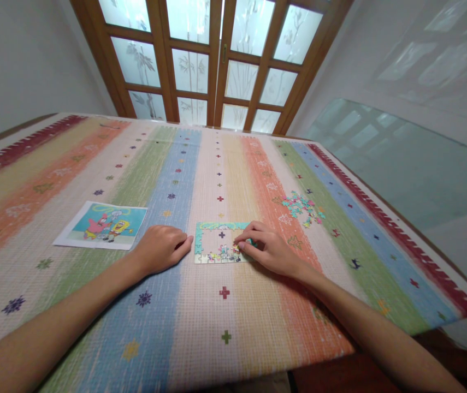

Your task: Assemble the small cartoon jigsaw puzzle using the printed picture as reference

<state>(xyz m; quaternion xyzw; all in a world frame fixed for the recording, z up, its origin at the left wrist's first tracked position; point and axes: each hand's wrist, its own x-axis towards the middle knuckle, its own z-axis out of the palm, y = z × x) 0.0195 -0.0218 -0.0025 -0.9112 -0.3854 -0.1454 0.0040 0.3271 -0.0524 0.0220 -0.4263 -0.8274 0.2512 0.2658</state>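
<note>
A partly built jigsaw puzzle (217, 243), with its border frame and bottom row joined, lies on the striped tablecloth (200, 322). My right hand (266, 248) rests on the puzzle's right edge, fingers pinched on a small puzzle piece near the bottom row. My left hand (161, 248) lies just left of the puzzle, fingers curled loosely against the cloth, holding nothing that shows. A pile of loose puzzle pieces (302, 206) sits to the right, beyond my right hand.
A printed cartoon reference picture (104, 224) lies flat to the left of my left hand. Wooden doors with frosted glass (217, 60) stand behind the table. The table's right edge (401, 229) runs beside a glass panel.
</note>
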